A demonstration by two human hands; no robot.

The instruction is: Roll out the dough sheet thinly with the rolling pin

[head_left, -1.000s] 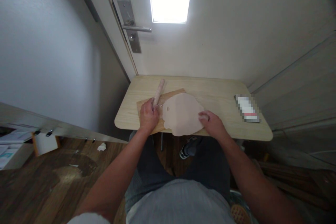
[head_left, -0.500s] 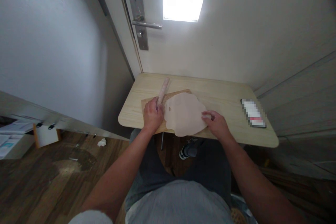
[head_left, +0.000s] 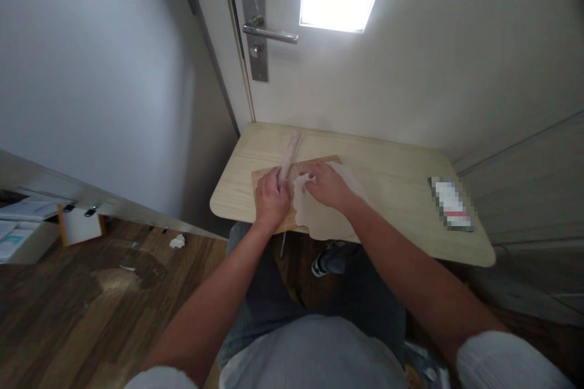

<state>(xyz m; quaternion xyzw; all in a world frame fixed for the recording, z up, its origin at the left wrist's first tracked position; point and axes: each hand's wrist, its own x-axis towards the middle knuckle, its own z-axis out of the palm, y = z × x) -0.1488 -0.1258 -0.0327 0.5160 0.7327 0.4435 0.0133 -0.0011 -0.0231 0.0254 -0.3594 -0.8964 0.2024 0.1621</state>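
A thin, pale sheet of rolled dough [head_left: 326, 219] lies over a wooden board [head_left: 260, 181], its front edge reaching past the board. My left hand [head_left: 272, 197] is wrapped round the near end of a flour-dusted rolling pin [head_left: 291, 152], which points away from me at the dough's left side. Reaching across the sheet, my right hand [head_left: 326, 183] has its fingertips pinched on the dough's upper left edge, near a small hole. My right hand and forearm cover part of the dough.
The small light wooden table [head_left: 392, 164] stands against a door with a metal handle [head_left: 271, 33]. A phone [head_left: 451, 203] with a blurred screen lies at the table's right end. On the floor to the left are a crumpled white scrap [head_left: 177, 241] and papers [head_left: 27, 216].
My right hand has moved left from the dough's right edge to its upper left edge. My left hand stays on the rolling pin. The view has shifted slightly.
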